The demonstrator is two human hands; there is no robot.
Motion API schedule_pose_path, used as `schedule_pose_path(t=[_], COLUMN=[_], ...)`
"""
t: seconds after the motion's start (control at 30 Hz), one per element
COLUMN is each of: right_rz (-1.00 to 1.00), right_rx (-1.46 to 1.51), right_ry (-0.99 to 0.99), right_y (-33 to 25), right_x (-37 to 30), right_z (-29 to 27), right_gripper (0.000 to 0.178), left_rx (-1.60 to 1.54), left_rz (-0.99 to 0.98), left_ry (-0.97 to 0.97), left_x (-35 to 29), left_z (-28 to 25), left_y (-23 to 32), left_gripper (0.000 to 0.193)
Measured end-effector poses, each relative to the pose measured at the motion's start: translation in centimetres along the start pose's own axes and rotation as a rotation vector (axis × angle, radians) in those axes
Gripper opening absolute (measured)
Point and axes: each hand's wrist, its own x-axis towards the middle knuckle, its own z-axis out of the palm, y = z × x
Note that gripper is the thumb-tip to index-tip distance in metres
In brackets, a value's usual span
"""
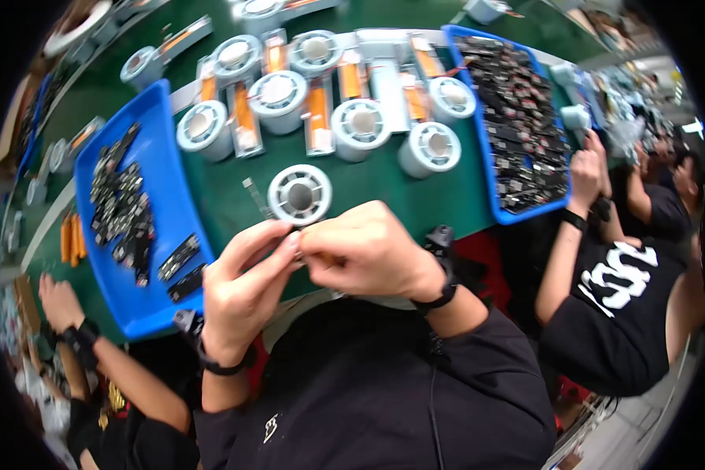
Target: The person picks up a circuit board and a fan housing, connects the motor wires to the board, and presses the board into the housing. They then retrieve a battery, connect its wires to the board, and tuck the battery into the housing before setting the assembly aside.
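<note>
Close together in front of my body, my left hand [241,294] and my right hand [360,252] meet at the fingertips. Both are closed in a pinch around something small. Fingers cover most of it, so its kind does not show. Just beyond the fingertips a pale round housing [300,196] with a spoked top and grey centre stands on the green table. A thin, narrow strip [254,197] juts up at its left, blurred; its lower end is hidden behind my left fingers.
Several similar pale housings [360,125] stand behind, among orange parts [319,117] in clear packs. A blue tray [164,207] at left and another blue tray [536,214] at right hold dark circuit-board pieces. Co-workers' hands [59,301] flank me, with a person [619,313] at right.
</note>
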Motion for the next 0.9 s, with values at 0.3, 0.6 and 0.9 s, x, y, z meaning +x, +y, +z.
schedule_pose_path(t=[0.3,0.6,0.9], right_rz=[-0.002,-0.015,0.164], right_rx=[0.053,0.054,-0.023], right_ry=[0.072,0.058,-0.024], right_y=[0.5,0.4,-2.7], right_x=[-2.9,-2.7,-1.7], right_z=[-4.8,-5.5,-6.6], right_gripper=[0.009,0.01,0.014], left_rx=[0.066,0.197,0.05], left_rz=[-0.048,-0.027,-0.261], left_ry=[-0.047,-0.096,-0.191], left_x=[2.0,2.3,3.5], left_z=[3.6,3.2,1.7], left_y=[3.9,4.9,5.2], left_gripper=[0.038,0.045,0.043])
